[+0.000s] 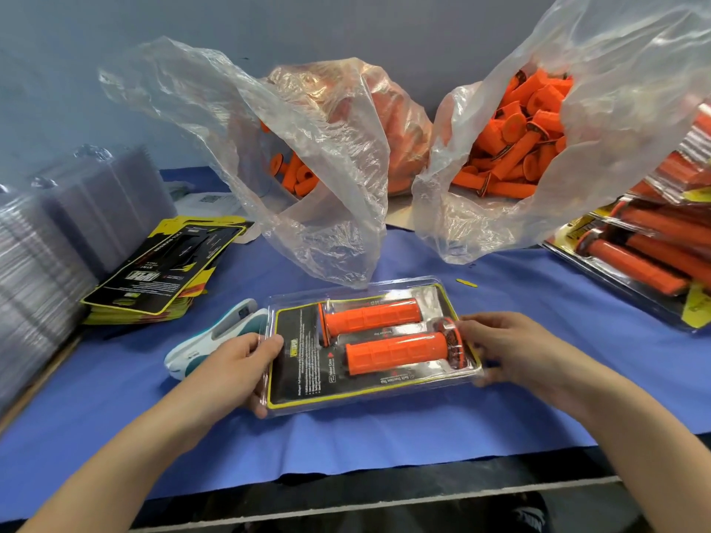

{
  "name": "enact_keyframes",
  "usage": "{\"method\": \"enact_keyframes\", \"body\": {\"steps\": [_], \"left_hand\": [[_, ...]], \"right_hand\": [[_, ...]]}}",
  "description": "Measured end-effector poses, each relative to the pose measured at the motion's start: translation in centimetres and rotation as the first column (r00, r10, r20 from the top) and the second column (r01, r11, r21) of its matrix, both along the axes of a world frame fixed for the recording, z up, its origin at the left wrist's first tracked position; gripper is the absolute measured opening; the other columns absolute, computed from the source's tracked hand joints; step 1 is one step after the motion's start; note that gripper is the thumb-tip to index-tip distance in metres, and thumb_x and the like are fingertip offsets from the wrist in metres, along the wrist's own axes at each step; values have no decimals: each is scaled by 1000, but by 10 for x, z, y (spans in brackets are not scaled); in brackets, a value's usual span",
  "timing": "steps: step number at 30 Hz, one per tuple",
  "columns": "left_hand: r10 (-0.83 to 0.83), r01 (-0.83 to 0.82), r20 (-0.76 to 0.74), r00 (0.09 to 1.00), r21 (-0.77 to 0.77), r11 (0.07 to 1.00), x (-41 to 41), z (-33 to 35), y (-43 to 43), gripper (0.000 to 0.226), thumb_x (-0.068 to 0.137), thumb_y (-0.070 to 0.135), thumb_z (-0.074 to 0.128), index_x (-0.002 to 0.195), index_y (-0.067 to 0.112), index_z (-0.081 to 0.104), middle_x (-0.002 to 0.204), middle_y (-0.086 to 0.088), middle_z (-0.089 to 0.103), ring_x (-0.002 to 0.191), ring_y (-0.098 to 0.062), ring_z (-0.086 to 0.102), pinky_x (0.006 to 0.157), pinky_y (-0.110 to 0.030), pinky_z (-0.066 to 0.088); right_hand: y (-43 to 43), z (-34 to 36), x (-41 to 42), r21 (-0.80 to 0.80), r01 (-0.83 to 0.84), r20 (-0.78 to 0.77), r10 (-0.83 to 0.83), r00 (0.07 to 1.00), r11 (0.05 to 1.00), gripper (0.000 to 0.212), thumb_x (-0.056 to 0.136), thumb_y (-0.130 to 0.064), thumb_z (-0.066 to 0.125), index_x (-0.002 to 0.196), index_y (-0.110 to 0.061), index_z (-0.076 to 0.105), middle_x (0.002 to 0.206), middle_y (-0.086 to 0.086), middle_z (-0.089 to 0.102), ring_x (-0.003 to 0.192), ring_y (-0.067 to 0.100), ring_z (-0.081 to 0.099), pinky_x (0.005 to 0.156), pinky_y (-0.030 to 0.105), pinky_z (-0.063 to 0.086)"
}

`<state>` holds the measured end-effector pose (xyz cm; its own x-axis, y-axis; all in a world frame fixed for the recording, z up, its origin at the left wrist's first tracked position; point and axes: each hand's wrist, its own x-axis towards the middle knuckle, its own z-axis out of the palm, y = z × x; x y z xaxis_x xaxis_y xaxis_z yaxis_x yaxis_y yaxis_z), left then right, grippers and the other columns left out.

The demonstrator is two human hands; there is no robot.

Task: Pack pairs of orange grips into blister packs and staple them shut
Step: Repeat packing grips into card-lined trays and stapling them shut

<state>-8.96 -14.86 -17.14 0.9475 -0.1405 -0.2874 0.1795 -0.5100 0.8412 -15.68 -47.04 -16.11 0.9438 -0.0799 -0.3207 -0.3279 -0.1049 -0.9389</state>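
Head view: the blister pack (300, 363) lies on the blue cloth (384, 436) with two orange grips (373, 315) side by side inside it. The left hand (238, 363) grasps the pack's left end, thumb on top. The right hand (511, 348) grasps its right end, fingers curled round the edge. A stapler (219, 332) lies just left of the pack; two bags of loose grips (519, 148) stand behind it.

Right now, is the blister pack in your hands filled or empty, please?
Filled: the blister pack holds two orange grips side by side over its printed card.
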Motion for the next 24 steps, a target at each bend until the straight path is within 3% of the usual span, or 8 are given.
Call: {"method": "enact_keyframes", "body": {"steps": [4, 8, 14, 17, 21, 24], "left_hand": [[25, -26, 25, 999, 13, 1000, 1, -2, -1, 37, 103, 35, 46, 95, 1, 59, 55, -7, 59, 37, -20, 53, 39, -24, 44], [-22, 22, 21, 1000, 11, 1000, -1, 1, -3, 32, 102, 30, 49, 95, 0, 56, 56, -5, 66, 36, -20, 53, 39, -22, 43], [-60, 58, -19, 998, -69, 996, -7, 3, -9, 25, 101, 30, 52, 101, 6, 58, 72, -10, 73, 42, -20, 56, 40, -24, 46], [-45, 43, -16, 999, -76, 996, -7, 2, -13, 24, 100, 37, 52, 101, 14, 58, 66, -2, 71, 43, -20, 57, 40, -25, 47], [-36, 33, -39, 999, -72, 997, -4, -1, -16, 30, 100, 41, 48, 99, 13, 57, 72, -17, 71, 50, -28, 58, 41, -27, 49], [-57, 56, -20, 998, -48, 997, -3, -4, -17, 29, 100, 39, 50, 100, 11, 56, 74, -16, 73, 48, -27, 59, 42, -27, 48]], "right_hand": [[0, 1, 2, -21, -32, -45, 31, 999, 999, 21, 94, -24, 56, 88, -11, 72, 74, 11, 68, 62, 21, 58, 50, 27, 51], [0, -2, 8, -101, -11, -71, 4, 998, 995, 35, 92, -33, 53, 97, -2, 68, 76, 12, 69, 60, 22, 59, 48, 26, 51], [-1, -6, 14, -203, 92, 2, -94, 996, 975, 33, 95, -34, 57, 88, -3, 65, 65, 6, 64, 50, 15, 57, 43, 25, 50], [-7, -4, 14, -212, 97, 46, -90, 995, 973, 33, 94, -36, 60, 89, -4, 68, 66, 8, 65, 52, 15, 59, 44, 25, 50], [-13, -4, 12, -221, 109, 58, -98, 993, 969, 29, 94, -34, 61, 87, -7, 69, 62, 7, 67, 48, 16, 60, 42, 27, 51], [-14, -6, 13, -236, 115, 81, -98, 992, 965, 32, 95, -34, 59, 84, -6, 70, 63, 7, 68, 51, 17, 61, 45, 28, 52]]}}
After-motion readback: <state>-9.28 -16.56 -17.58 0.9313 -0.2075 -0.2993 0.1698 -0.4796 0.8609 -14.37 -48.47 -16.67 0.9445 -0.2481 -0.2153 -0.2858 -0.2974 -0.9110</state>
